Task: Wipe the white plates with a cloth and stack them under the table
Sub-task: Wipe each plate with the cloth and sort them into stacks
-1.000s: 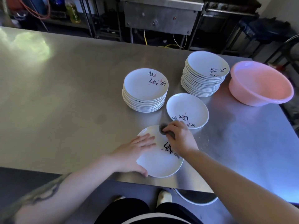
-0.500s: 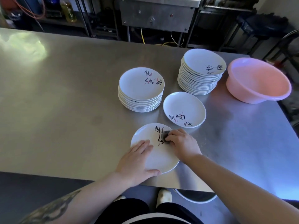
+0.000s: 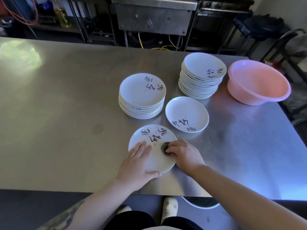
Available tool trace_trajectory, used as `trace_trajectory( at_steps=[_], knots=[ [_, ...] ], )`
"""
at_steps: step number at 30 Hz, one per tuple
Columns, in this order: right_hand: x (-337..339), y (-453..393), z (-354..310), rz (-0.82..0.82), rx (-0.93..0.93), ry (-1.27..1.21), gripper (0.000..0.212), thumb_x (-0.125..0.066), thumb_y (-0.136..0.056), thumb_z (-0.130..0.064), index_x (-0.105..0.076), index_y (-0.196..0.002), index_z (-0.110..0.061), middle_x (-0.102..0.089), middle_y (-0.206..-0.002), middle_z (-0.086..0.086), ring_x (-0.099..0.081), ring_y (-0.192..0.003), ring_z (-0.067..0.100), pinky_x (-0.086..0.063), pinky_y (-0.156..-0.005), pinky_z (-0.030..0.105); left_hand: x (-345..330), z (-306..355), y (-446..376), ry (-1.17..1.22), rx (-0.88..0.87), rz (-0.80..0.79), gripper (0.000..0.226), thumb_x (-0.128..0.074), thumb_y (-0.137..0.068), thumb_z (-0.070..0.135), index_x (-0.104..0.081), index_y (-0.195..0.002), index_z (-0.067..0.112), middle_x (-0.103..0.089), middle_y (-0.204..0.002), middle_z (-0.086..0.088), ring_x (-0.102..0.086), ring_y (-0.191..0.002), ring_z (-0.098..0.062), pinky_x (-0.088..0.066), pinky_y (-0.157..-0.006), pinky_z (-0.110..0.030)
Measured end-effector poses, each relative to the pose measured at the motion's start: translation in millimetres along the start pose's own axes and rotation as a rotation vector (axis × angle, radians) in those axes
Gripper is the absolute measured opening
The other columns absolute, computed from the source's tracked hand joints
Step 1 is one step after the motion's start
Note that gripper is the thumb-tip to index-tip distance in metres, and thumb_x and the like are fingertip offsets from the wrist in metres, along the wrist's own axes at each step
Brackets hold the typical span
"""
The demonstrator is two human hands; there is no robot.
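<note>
plate [image 3: 154,156] rotated since a second ago (mid-wipe); left hand [image 3: 138,165] flat steadying it, right hand [image 3: 182,153] clutching cloth [image 3: 164,147].

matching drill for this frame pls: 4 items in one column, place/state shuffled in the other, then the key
1. pink plastic basin
2. small grey cloth
3. single white plate lying alone
4. white plate under both hands

A. pressed on a plate by the right hand
B. steadied by the flat left hand
C. far right of the steel table
D. between the two plate stacks and the near plate

Pairs: 1-C, 2-A, 3-D, 4-B
</note>
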State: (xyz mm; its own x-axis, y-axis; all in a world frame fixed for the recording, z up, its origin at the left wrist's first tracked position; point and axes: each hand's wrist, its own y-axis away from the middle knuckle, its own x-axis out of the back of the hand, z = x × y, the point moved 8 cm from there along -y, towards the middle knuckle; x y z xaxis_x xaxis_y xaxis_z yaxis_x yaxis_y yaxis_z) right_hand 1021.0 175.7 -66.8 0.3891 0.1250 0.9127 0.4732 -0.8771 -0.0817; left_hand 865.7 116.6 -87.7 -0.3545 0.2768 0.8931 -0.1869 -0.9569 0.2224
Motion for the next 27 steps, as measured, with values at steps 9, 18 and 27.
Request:
trace_trajectory(
  at_steps=[9, 18, 27],
  knots=[
    [-4, -24, 7, -0.174, -0.034, -0.023, 0.026, -0.062, -0.087, -0.011, -0.074, -0.1, -0.031, -0.063, -0.114, -0.021, -0.048, -0.111, 0.01, -0.045, -0.079, 0.025, 16, -35, -29, -0.002, -0.239, -0.255, 0.113, -0.043, -0.057, 0.083, -0.015, -0.155, 0.034, 0.009, -0.155, 0.024, 0.01, -0.143, 0.007, -0.008, -0.123, -0.03],
    [-8, 15, -29, 0.038, 0.014, -0.097, 0.023, -0.062, -0.068, -0.014, -0.075, -0.079, -0.029, -0.07, -0.093, -0.016, -0.064, -0.087, 0.015, -0.054, -0.067, 0.026, 10, -25, -6, -0.045, -0.063, -0.019, 0.122, -0.016, -0.053, 0.091, -0.01, -0.156, 0.026, 0.009, -0.162, 0.013, 0.011, -0.147, -0.002, 0.006, -0.116, -0.019],
    [-13, 2, -18, 0.119, -0.137, -0.119, 0.023, -0.059, -0.072, -0.01, -0.076, -0.079, -0.025, -0.07, -0.098, -0.013, -0.056, -0.095, 0.011, -0.052, -0.077, 0.029, 24, -56, -16, 0.047, -0.274, -0.277, 0.105, -0.041, -0.057, 0.082, -0.028, -0.151, 0.036, -0.003, -0.151, 0.035, 0.007, -0.136, 0.017, -0.012, -0.12, -0.025]
  ],
)
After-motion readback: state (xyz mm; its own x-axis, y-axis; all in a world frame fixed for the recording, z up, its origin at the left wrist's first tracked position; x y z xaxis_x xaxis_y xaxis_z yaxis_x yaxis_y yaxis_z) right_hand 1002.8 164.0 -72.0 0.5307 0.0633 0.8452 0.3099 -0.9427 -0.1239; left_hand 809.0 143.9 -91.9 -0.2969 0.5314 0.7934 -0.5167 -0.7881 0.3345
